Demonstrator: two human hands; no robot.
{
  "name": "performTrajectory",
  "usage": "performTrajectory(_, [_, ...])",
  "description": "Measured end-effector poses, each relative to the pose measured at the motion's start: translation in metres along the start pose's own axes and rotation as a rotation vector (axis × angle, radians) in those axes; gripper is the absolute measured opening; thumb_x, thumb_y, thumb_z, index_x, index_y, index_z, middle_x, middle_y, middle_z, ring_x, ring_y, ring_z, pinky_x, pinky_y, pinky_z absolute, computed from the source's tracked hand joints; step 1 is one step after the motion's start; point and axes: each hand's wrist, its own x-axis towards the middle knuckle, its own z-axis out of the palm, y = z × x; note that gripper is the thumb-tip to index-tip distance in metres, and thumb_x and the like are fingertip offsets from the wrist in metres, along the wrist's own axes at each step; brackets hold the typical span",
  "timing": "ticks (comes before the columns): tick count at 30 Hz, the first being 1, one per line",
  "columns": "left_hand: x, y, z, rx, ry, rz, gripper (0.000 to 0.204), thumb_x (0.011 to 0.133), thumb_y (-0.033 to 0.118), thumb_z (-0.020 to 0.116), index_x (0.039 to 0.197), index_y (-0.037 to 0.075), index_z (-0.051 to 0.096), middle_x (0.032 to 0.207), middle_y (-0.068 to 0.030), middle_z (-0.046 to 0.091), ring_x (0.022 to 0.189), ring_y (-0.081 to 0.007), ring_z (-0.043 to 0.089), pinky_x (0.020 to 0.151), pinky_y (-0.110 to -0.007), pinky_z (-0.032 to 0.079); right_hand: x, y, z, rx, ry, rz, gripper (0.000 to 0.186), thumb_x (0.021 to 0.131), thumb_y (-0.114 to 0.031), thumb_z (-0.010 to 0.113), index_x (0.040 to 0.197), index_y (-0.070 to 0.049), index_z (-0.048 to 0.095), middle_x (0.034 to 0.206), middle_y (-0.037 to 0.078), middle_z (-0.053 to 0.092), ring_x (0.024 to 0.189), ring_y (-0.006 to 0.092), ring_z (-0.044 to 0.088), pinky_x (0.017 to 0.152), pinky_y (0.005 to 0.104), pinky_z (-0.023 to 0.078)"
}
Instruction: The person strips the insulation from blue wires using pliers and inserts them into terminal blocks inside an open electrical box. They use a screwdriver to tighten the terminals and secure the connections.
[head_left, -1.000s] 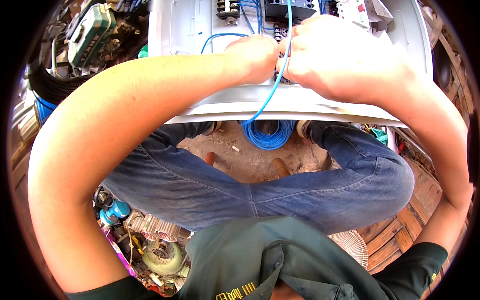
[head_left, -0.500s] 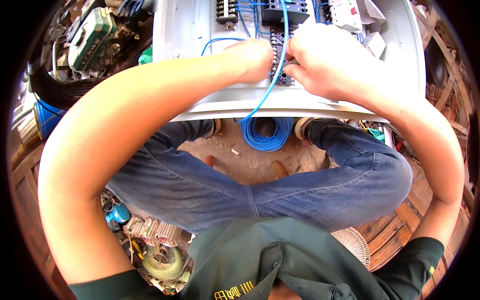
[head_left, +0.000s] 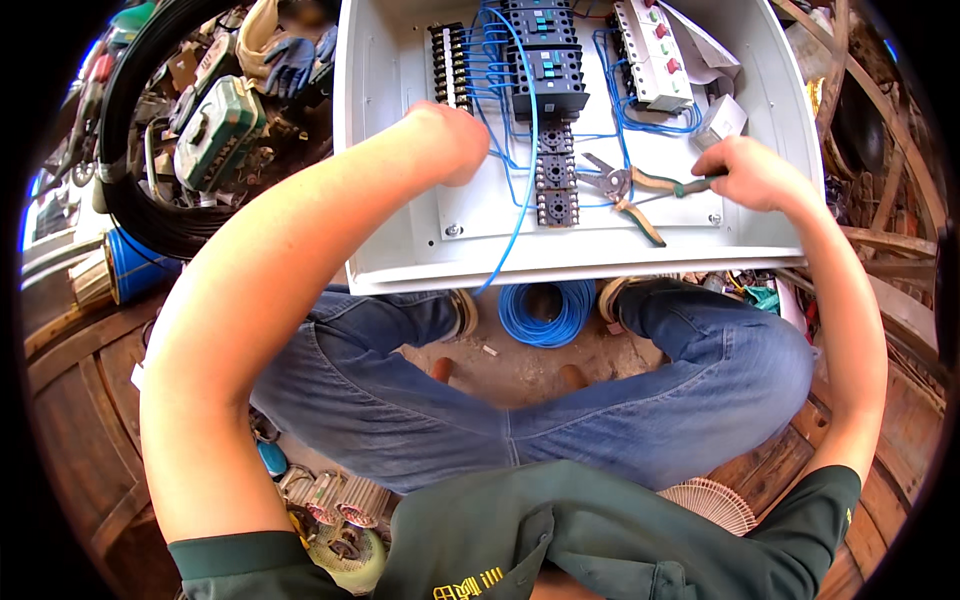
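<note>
While the left hand point(head_left: 452, 140) is curling into a fist against thin blue wire point(head_left: 524, 190) inside the white metal box point(head_left: 390, 262), the right hand point(head_left: 752, 172) is gripping the green-handled pliers point(head_left: 632, 190) lying on the flat backplate point(head_left: 480, 205).

In the upper frame, one white metal electrical enclosure point(head_left: 400, 250) holds two black contactors point(head_left: 548, 70), one pair of pliers point(head_left: 625, 190) and, below it, one blue wire coil point(head_left: 545, 310).

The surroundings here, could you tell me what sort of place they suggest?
Probably a cluttered electrical workshop: an open white control panel box being wired on the floor, a coil of blue wire, and small motors among scattered parts.
</note>
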Motion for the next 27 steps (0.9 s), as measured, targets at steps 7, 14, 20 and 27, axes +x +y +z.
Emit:
performTrajectory(7, [0.016,0.002,0.018,-0.967,-0.051,-0.197,0.020,0.085,0.005,0.052,0.079,-0.009,0.065,0.073,-0.0171,0.069,0.065,-0.0243,0.071,0.052,-0.037,0.057,0.039,-0.061,-0.032,0.071,0.250,-0.203,0.028,0.087,-0.013,0.066,0.112,-0.001,0.070,0.099,0.024,0.070,0.091,0.0371,0.069,0.082,0.0437,0.054])
performTrajectory(14, [0.042,0.021,0.031,-1.207,0.167,-0.385,0.029,0.086,0.018,0.063,0.104,-0.004,0.066,0.111,-0.0234,0.071,0.102,-0.0307,0.072,0.086,-0.041,0.058,0.094,-0.140,-0.041,-0.078,0.432,-0.559,0.060,0.082,-0.024,0.077,0.137,-0.012,0.057,0.100,0.012,0.063,0.103,0.0341,0.063,0.088,0.0448,0.052])
performTrajectory(20, [0.026,0.038,0.019,-1.173,0.151,-0.429,0.059,0.088,0.016,0.063,0.140,0.000,0.041,0.123,-0.0223,0.067,0.118,-0.0346,0.064,0.097,-0.043,0.052,0.167,-0.141,-0.041,0.067,1.009,-0.655,0.019,0.090,-0.013,0.065,0.107,-0.006,0.069,0.097,0.010,0.069,0.093,0.0313,0.068,0.077,0.0427,0.056])
performTrajectory(27, [0.020,0.029,0.018,-1.228,0.179,-0.376,0.059,0.089,0.011,0.060,0.145,0.008,0.042,0.124,-0.0180,0.067,0.117,-0.0343,0.065,0.095,-0.044,0.053,0.229,-0.144,-0.065,-0.271,0.945,-0.281,0.017,0.092,-0.011,0.053,0.105,-0.007,0.064,0.097,0.016,0.070,0.090,0.0383,0.069,0.076,0.0468,0.056])
